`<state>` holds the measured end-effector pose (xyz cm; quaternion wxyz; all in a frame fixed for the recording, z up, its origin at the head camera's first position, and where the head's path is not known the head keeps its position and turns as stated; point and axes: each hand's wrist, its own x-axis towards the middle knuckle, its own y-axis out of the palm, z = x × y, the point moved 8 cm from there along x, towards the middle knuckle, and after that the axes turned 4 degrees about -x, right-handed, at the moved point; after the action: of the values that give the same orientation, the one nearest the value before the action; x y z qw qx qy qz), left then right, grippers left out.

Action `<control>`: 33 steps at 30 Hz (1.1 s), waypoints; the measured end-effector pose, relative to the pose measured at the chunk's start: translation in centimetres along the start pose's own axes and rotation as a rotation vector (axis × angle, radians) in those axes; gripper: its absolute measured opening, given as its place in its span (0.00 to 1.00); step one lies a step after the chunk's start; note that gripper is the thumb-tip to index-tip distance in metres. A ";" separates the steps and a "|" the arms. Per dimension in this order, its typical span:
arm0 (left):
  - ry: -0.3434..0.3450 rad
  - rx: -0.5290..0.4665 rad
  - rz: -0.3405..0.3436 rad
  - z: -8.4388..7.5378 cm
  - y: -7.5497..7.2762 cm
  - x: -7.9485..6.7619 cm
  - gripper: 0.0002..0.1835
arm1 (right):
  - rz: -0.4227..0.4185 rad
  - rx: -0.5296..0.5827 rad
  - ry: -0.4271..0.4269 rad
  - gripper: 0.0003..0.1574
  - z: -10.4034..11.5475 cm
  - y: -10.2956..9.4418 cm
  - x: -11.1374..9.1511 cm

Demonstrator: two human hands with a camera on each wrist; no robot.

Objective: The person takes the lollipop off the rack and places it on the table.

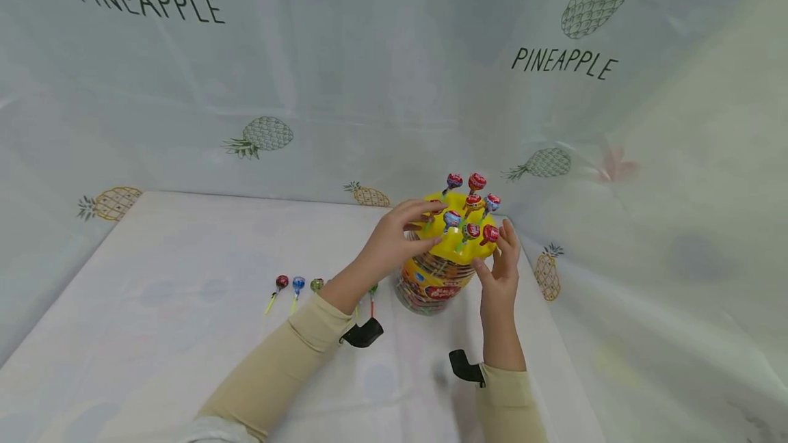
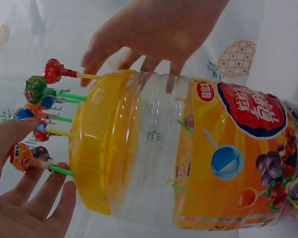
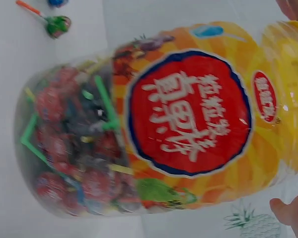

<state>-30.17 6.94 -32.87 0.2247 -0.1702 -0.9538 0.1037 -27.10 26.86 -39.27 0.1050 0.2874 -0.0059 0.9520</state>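
A clear plastic jar (image 1: 434,286) with an orange and red label stands upright on the table. Several wrapped lollipops (image 1: 477,182) stick up from its yellow lid (image 2: 97,148). My left hand (image 1: 394,238) reaches over the lid's left side, fingers and thumb spread around lollipops there. In the left wrist view, its thumb overlaps a blue lollipop (image 2: 24,114). At the lid's right edge is my right hand (image 1: 501,275), fingers relaxed and apart, one fingertip close to a red lollipop's stick (image 2: 87,76). More lollipops (image 3: 54,144) lie inside the jar's lower part.
Left of the jar, a row of loose lollipops (image 1: 281,283) lies on the white table (image 1: 185,333), partly hidden by my left forearm. A pineapple-print sheet (image 1: 369,87) hangs behind the table and along its right side. Black wrist mounts (image 1: 363,333) project from both sleeves.
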 end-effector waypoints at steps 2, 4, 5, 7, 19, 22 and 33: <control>0.010 -0.012 -0.009 -0.1 0.1 0.1 0.26 | 0.020 0.011 -0.042 0.25 0.3 0.0 0.4; 0.021 -0.020 -0.018 -0.3 0.1 0.1 0.26 | 0.044 0.009 -0.070 0.27 0.4 0.2 0.8; 0.029 -0.025 -0.023 -0.5 0.1 0.1 0.26 | 0.052 0.014 -0.074 0.28 0.4 0.3 0.9; 0.044 -0.039 -0.033 -0.8 0.0 0.2 0.26 | 0.057 0.023 -0.070 0.32 0.2 0.6 1.0; 0.100 -0.225 -0.147 -1.2 -3.4 -2.3 0.27 | -0.024 0.106 -0.005 0.39 -0.9 1.7 0.8; 0.055 -0.256 -0.213 0.5 -4.9 -3.7 0.27 | -0.040 0.090 -0.025 0.39 -0.9 1.7 0.7; -0.169 -0.298 -0.341 7.1 -7.5 -8.9 0.29 | -0.044 0.069 -0.056 0.36 -1.1 1.8 0.7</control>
<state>-28.06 -4.12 -40.54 0.1309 -0.0289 -0.9889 -0.0636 -28.62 25.36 -39.71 0.1158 0.3175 0.0306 0.9407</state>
